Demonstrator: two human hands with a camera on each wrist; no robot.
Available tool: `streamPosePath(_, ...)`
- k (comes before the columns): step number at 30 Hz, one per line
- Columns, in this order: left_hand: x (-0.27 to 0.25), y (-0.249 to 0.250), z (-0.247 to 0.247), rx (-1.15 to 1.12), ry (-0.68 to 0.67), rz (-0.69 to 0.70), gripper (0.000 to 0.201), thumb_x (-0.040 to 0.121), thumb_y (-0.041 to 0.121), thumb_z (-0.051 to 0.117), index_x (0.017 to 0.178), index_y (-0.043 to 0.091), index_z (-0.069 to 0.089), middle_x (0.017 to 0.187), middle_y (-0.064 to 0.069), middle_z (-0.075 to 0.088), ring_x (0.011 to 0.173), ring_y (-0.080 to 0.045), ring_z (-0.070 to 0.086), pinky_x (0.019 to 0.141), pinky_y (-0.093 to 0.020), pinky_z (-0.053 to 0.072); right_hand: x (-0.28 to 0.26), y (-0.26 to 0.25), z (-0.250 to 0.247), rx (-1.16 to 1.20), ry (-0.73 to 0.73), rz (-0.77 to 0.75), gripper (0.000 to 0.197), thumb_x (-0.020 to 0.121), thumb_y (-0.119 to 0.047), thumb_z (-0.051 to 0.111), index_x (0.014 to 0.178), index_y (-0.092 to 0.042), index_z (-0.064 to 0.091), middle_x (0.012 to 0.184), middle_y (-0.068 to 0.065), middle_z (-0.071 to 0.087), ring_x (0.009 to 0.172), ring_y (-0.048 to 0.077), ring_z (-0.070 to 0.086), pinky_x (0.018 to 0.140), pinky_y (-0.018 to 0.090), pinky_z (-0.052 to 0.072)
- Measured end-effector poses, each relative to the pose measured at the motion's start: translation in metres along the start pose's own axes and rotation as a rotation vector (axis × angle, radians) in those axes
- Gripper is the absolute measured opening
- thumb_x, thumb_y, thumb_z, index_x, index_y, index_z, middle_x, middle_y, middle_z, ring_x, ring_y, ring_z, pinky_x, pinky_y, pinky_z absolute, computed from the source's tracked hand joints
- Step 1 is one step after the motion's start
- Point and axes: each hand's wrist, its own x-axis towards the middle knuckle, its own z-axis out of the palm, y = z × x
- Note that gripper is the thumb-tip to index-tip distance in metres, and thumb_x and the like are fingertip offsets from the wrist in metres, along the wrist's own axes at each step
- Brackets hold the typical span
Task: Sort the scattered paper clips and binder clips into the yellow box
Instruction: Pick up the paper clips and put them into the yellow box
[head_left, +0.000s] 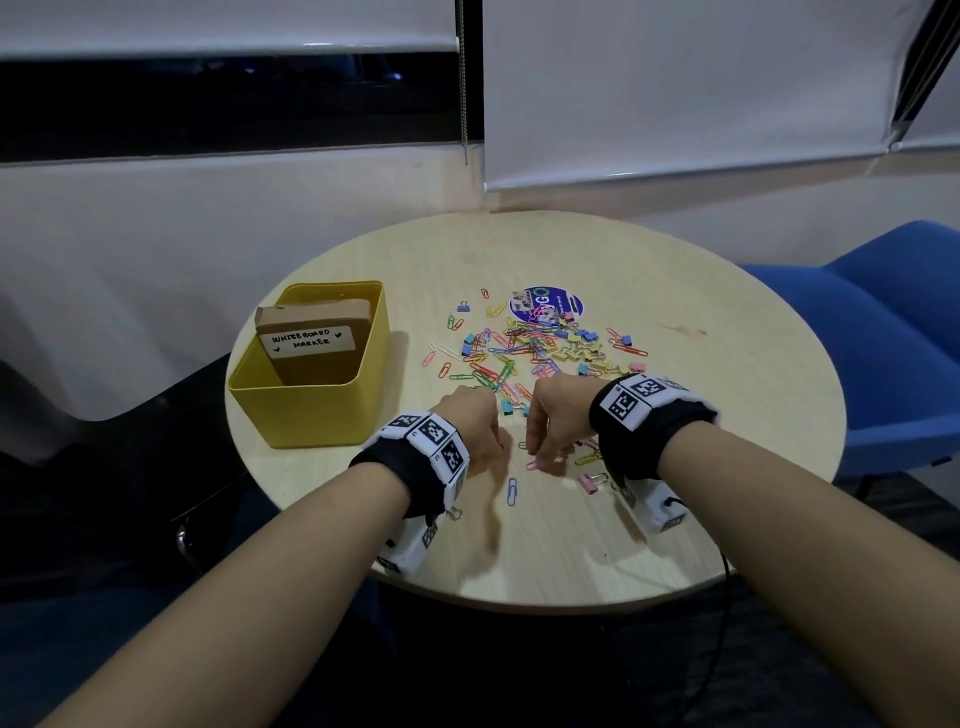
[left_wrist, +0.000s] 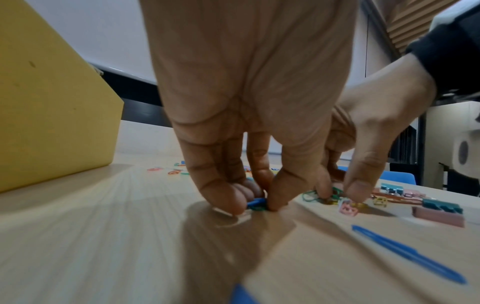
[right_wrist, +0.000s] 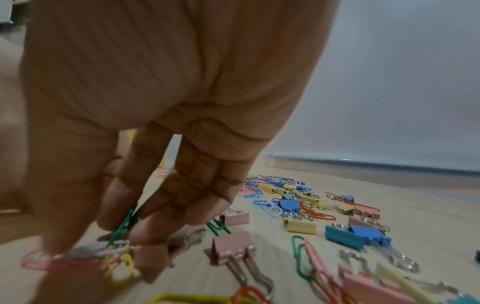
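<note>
Coloured paper clips and binder clips (head_left: 535, 348) lie scattered over the middle of the round table (head_left: 727, 322). The yellow box (head_left: 311, 410) stands open at the left. My left hand (left_wrist: 255, 205) is down on the table, and its fingertips pinch a blue and a green paper clip (left_wrist: 255, 202). Just right of it, my right hand (right_wrist: 122, 242) holds a green paper clip (right_wrist: 124, 224) between curled fingers, its tips on pink, white and yellow clips. A blue paper clip (head_left: 512, 491) and a pink binder clip (head_left: 589, 483) lie near my wrists.
A brown cardboard box (head_left: 317, 338) labelled "whiteboard marker" leans inside the yellow box. A round printed sticker (head_left: 545, 304) lies behind the clip pile. A blue chair (head_left: 893, 332) stands at the right. The wall and window blinds are close behind the table.
</note>
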Motion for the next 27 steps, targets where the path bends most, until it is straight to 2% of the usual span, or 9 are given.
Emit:
streamPosePath(4,0.0008,-0.0014,0.0003,0.021,-0.001,0.007,0.02,0.081,0.025,0.072,0.096,0.013,0.066,0.103,-0.011,0.066,0.093,-0.027,0.063,0.076,-0.033,0.052,0.0006,-0.0043,0.0002,-0.062,-0.009,-0.015,0.025,0.073,-0.021,0.081,0.096,-0.012,0.076,0.091,0.003,0.074,0.076,0.013,0.063,0.066,0.021,0.051)
streamPosePath(10,0.0013,-0.0034,0.003,0.009,0.006,-0.001,0.026,0.08,0.025,0.071,0.101,0.011,0.066,0.103,-0.011,0.066,0.094,-0.028,0.063,0.078,-0.036,0.052,0.0039,-0.0072,0.0003,-0.09,0.003,-0.034,0.02,0.08,-0.018,0.075,0.096,-0.007,0.075,0.095,0.007,0.075,0.09,0.021,0.07,0.079,0.028,0.055)
streamPosePath(15,-0.0009,-0.0021,0.0031,0.018,0.005,0.005,0.028,0.083,0.026,0.068,0.105,0.009,0.068,0.102,-0.011,0.068,0.093,-0.029,0.064,0.076,-0.034,0.052,0.0076,-0.006,0.004,-0.112,0.028,-0.023,0.012,0.08,-0.012,0.07,0.089,-0.006,0.075,0.09,0.008,0.075,0.077,0.017,0.067,0.067,0.026,0.054)
streamPosePath(18,-0.003,-0.0012,0.0034,0.018,0.009,0.012,0.026,0.084,0.027,0.066,0.103,0.009,0.068,0.097,-0.011,0.067,0.09,-0.029,0.064,0.072,-0.032,0.051,0.0085,-0.0049,0.0047,-0.08,0.047,-0.03,0.012,0.08,-0.012,0.071,0.09,-0.008,0.075,0.09,0.007,0.075,0.082,0.02,0.07,0.067,0.024,0.053)
streamPosePath(23,-0.0033,-0.0043,0.0057,0.001,0.053,0.016,0.017,0.081,0.029,0.067,0.09,0.015,0.064,0.094,-0.009,0.066,0.086,-0.027,0.064,0.073,-0.035,0.054,0.007,-0.0037,0.0045,-0.065,0.096,-0.049,0.02,0.079,-0.019,0.075,0.098,-0.014,0.07,0.095,0.003,0.066,0.082,0.016,0.058,0.07,0.027,0.045)
streamPosePath(25,-0.0038,-0.005,0.0042,-0.008,0.04,0.016,0.017,0.079,0.029,0.069,0.088,0.017,0.062,0.095,-0.008,0.064,0.086,-0.026,0.064,0.072,-0.034,0.053,0.0064,-0.0033,0.0045,-0.062,0.106,-0.054,0.028,0.078,-0.019,0.076,0.104,-0.017,0.064,0.095,0.0,0.059,0.085,0.017,0.054,0.073,0.029,0.046)
streamPosePath(27,-0.0039,-0.0058,0.0017,-0.022,0.013,0.016,0.02,0.076,0.029,0.073,0.088,0.017,0.063,0.094,-0.007,0.063,0.086,-0.025,0.064,0.071,-0.033,0.053,0.0061,-0.0033,0.0044,-0.068,0.106,-0.059,0.036,0.079,-0.02,0.075,0.112,-0.019,0.06,0.099,0.001,0.058,0.086,0.017,0.052,0.079,0.031,0.047)
